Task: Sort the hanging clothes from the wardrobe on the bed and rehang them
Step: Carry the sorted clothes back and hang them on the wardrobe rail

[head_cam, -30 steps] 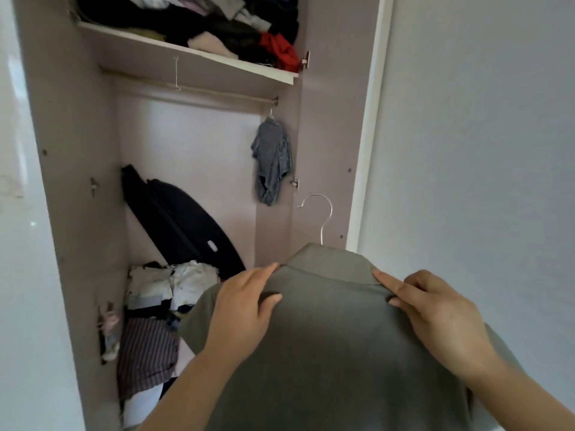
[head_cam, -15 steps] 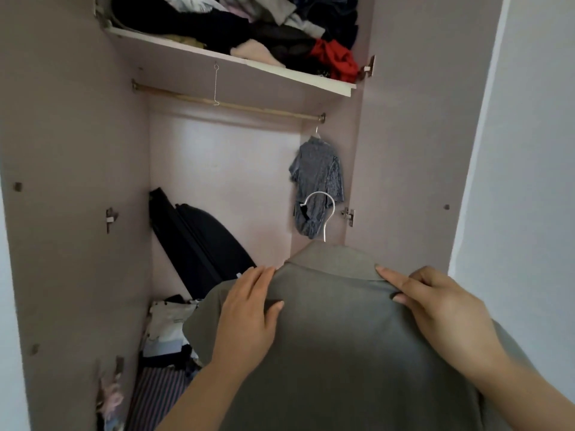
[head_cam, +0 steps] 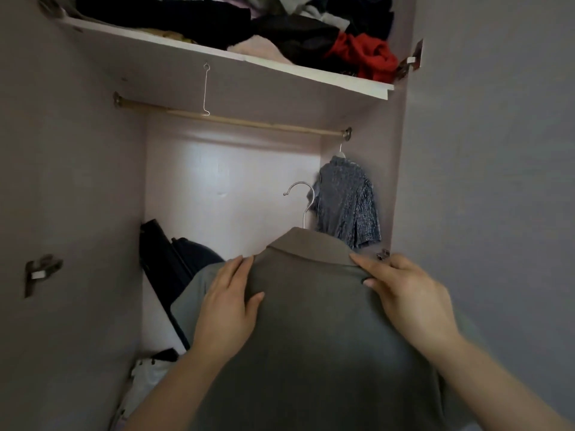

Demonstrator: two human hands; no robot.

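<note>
Two hands work up front, apart, one on each shoulder of the grey-green shirt (head_cam: 311, 337). The shirt sits on a hanger and is held up before the open wardrobe, not yet on the rail (head_cam: 233, 119).

- **Left hand** (head_cam: 228, 309): lies flat on the shirt's left shoulder, fingers straight, thumb splayed on the cloth.
- **Right hand** (head_cam: 407, 297): pinches the right shoulder just under the collar, with the index out along the collar edge and the other fingers curled.
- **Hanger hook** (head_cam: 303, 200): stands up from the collar, midway between the hands, its open side to the left.

Key relation: the shirt's shoulder line runs left to right, roughly along the rail, and the rail lies above and beyond the hook, well apart. The likely move is up and forward, probably with a turn so the hook crosses the rail. Both hands are about level, neither clearly nearer.

Just behind the hook, a blue-grey top (head_cam: 345, 203) hangs at the rail's right end. Whether hook and top touch, I cannot tell. The rail is free to the left of that top. Left of the rail's middle, a thin wire (head_cam: 205, 91) drops from the underside of the shelf (head_cam: 280, 70). The shelf above is piled with clothes, so headroom looks tight.
</note>
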